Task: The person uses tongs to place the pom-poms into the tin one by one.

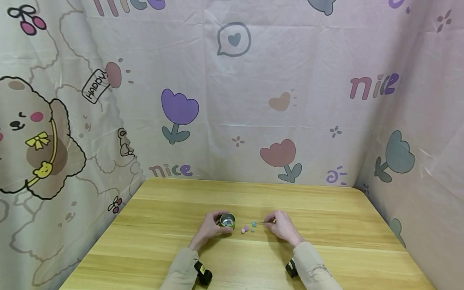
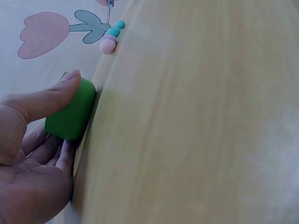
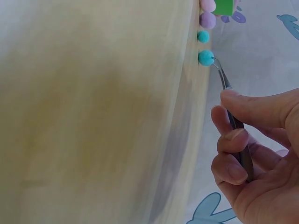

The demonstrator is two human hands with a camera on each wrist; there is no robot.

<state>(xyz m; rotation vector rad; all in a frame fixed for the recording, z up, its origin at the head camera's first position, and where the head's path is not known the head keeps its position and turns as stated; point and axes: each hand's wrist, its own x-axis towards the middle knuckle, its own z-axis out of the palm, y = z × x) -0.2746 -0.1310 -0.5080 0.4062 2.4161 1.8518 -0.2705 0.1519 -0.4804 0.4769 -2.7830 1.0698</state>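
My left hand (image 1: pixel 209 229) holds a small round green tin (image 2: pixel 77 114), thumb on one side and fingers on the other. From above, the open top shows a shiny inside. On the right, my right hand (image 1: pixel 284 228) grips dark-handled tweezers (image 3: pixel 225 80) with thin bent tips. Those tips are right at the larger teal pom-pom (image 3: pixel 205 58). Between the hands lie a smaller teal pom-pom (image 3: pixel 202 36), a purple pom-pom (image 3: pixel 208 20) and a pink pom-pom (image 1: pixel 243 231). The pink one is closest to the tin.
Everything sits on a wood-grain table (image 1: pixel 253 201). A printed curtain (image 1: pixel 232 100) hangs behind it and along both sides. Each sleeve has a black wrist camera (image 1: pixel 204 275) at its cuff.
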